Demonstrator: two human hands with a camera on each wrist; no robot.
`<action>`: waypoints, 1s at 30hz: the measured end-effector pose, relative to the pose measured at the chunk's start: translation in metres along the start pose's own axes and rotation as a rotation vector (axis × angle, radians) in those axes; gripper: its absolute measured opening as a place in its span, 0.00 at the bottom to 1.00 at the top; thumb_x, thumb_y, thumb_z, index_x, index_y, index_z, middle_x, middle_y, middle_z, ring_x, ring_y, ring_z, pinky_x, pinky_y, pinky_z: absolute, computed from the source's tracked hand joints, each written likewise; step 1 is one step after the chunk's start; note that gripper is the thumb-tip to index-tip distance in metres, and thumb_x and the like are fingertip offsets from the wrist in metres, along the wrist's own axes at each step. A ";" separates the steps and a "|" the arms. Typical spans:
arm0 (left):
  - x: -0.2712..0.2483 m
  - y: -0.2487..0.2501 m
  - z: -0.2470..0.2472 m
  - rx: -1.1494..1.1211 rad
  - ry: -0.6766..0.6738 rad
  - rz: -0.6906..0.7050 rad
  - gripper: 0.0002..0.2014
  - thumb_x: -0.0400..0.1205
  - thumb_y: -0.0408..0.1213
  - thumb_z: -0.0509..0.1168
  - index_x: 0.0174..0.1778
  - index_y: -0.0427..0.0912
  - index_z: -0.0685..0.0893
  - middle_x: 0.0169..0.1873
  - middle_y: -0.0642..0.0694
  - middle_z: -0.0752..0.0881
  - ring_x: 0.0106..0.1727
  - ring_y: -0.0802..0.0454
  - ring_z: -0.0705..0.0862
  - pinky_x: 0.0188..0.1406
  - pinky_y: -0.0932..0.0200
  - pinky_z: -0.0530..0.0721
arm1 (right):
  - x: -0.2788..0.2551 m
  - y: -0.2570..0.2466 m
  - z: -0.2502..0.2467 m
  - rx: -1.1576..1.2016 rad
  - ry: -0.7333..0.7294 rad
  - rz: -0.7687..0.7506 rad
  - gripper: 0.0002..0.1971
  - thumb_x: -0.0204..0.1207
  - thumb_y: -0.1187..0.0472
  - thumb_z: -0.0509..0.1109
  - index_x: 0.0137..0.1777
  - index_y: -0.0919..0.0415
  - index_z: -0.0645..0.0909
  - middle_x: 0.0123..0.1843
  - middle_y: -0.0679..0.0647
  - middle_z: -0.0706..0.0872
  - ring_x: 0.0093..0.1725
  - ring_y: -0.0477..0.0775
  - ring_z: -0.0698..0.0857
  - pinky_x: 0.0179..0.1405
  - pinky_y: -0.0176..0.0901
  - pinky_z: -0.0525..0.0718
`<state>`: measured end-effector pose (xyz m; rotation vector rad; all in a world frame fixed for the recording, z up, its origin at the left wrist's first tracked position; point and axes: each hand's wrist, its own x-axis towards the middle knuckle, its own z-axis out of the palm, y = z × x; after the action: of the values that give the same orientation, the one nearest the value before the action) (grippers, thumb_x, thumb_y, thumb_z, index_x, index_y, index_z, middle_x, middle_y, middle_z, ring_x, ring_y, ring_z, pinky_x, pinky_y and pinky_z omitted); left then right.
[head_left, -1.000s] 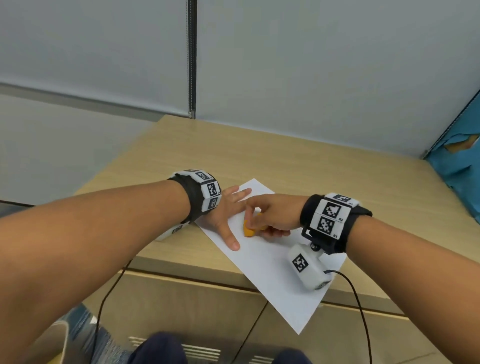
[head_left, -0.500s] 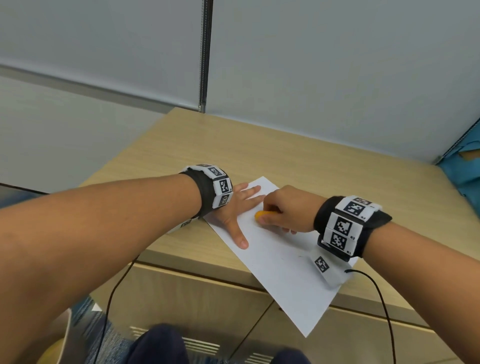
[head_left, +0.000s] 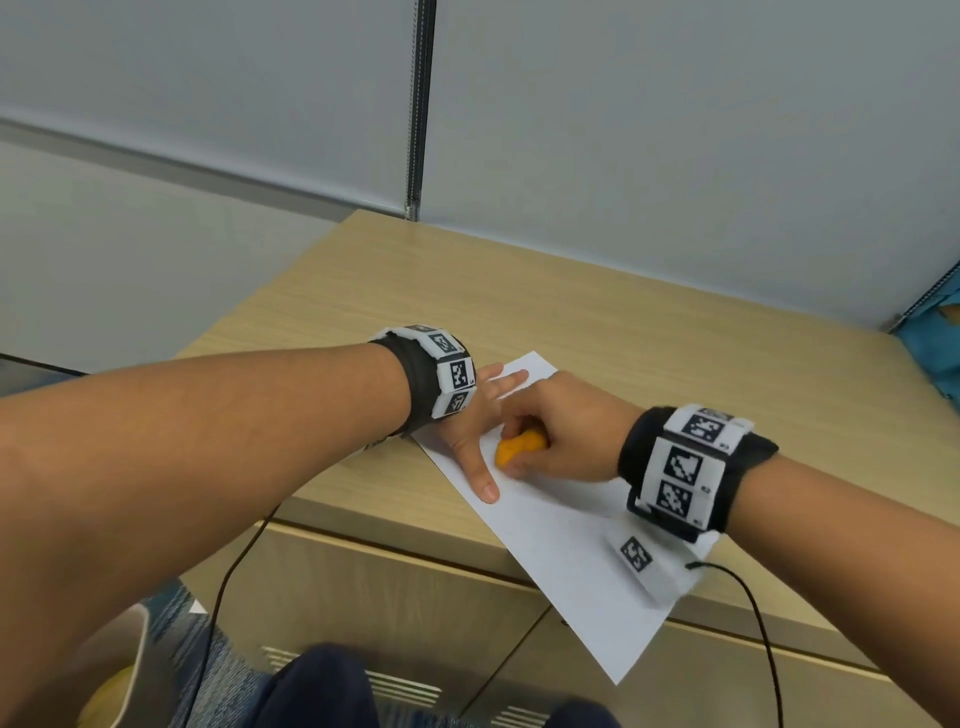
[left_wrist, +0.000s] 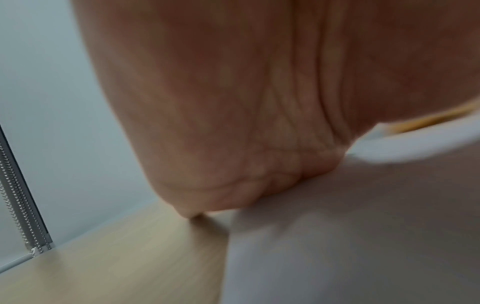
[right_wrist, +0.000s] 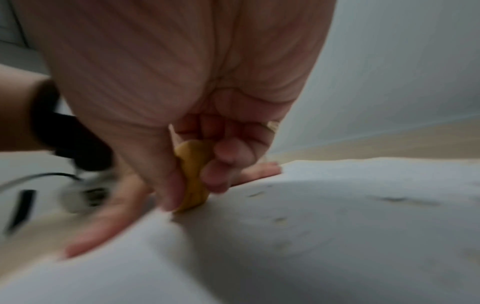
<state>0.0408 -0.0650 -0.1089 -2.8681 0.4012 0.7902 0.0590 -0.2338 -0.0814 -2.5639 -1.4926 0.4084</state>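
Note:
A white sheet of paper (head_left: 561, 540) lies slantwise on the wooden table (head_left: 623, 338), its near corner hanging over the front edge. My left hand (head_left: 480, 426) lies flat on the paper's upper left part, fingers spread and straight. My right hand (head_left: 558, 436) grips a small orange eraser (head_left: 519, 448) and presses its tip onto the paper just right of the left thumb. The right wrist view shows the eraser (right_wrist: 193, 174) pinched between thumb and curled fingers, touching the paper (right_wrist: 337, 226), with faint grey marks further right. Seen from the left wrist, the heel of that palm (left_wrist: 233, 144) rests on the paper (left_wrist: 350, 236).
A grey partition wall (head_left: 623, 130) stands behind the table. A blue bag (head_left: 935, 338) sits at the far right edge. Black cables (head_left: 758, 623) hang from both wrists over the cabinet front (head_left: 415, 597). My knees (head_left: 322, 686) are below the table edge.
My right hand has rubbed the eraser back and forth: away toward the left fingers, then back near the left thumb. My left hand has stayed flat on the paper.

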 end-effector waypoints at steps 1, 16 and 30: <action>-0.002 0.002 -0.002 0.000 0.003 0.014 0.64 0.66 0.74 0.71 0.86 0.58 0.36 0.84 0.49 0.27 0.85 0.40 0.30 0.80 0.30 0.41 | 0.005 0.008 -0.008 -0.038 0.043 0.068 0.07 0.72 0.55 0.78 0.39 0.46 0.82 0.37 0.43 0.84 0.37 0.42 0.82 0.40 0.40 0.82; 0.003 -0.002 0.003 0.001 -0.047 -0.055 0.65 0.59 0.80 0.69 0.86 0.62 0.43 0.85 0.48 0.29 0.85 0.39 0.31 0.82 0.29 0.44 | 0.008 -0.010 0.002 -0.058 0.022 0.009 0.06 0.72 0.55 0.76 0.42 0.57 0.85 0.36 0.46 0.85 0.36 0.46 0.83 0.38 0.41 0.82; 0.000 0.000 0.002 -0.014 -0.031 -0.025 0.77 0.45 0.87 0.61 0.82 0.60 0.24 0.83 0.52 0.24 0.84 0.44 0.27 0.80 0.30 0.37 | -0.049 0.041 -0.015 0.324 0.190 0.458 0.15 0.88 0.54 0.61 0.46 0.62 0.83 0.34 0.56 0.89 0.25 0.51 0.85 0.27 0.42 0.83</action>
<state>0.0401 -0.0644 -0.1108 -2.8639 0.3568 0.8347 0.0747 -0.2965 -0.0701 -2.5686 -0.7024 0.4039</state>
